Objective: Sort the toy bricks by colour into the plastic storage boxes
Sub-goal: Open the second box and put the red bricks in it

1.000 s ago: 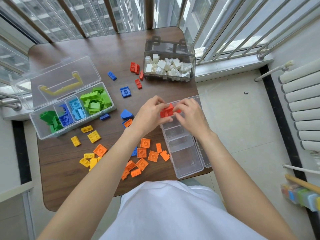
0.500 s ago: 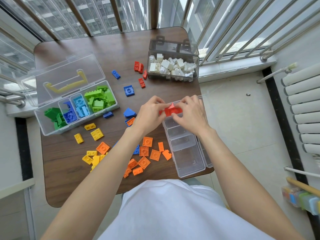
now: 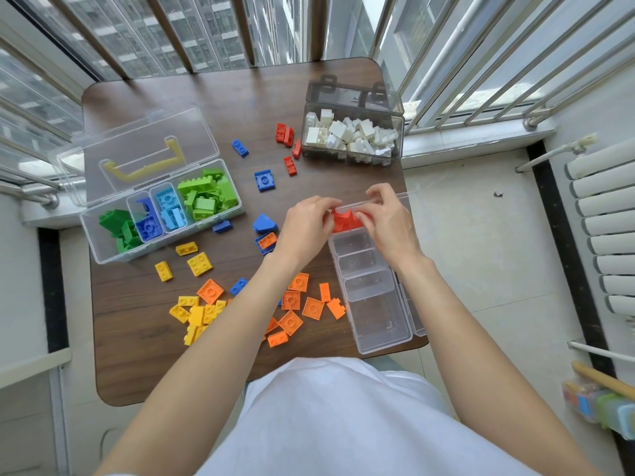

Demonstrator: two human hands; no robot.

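My left hand (image 3: 305, 228) and my right hand (image 3: 388, 221) both pinch a clump of red bricks (image 3: 345, 220) over the far compartment of a clear divided box (image 3: 378, 324) at the table's right edge. Its nearer compartments look empty. On the left, another clear divided box (image 3: 103, 247) holds green, blue and light-blue bricks. A smoky box (image 3: 352, 159) of white bricks stands at the back. Loose orange bricks (image 3: 295, 310), yellow bricks (image 3: 197, 312), blue bricks (image 3: 264, 180) and red bricks (image 3: 287, 135) lie on the brown table (image 3: 137, 355).
The left box's open lid (image 3: 144, 149) with a yellow handle leans back toward the window bars. Railings ring the table's far side. A radiator (image 3: 604, 228) is on the right wall, and floor drops off beyond the table's right edge.
Both hands have stayed together on the red bricks and sunk slightly toward the box's far compartment. The camera view shifted a little.
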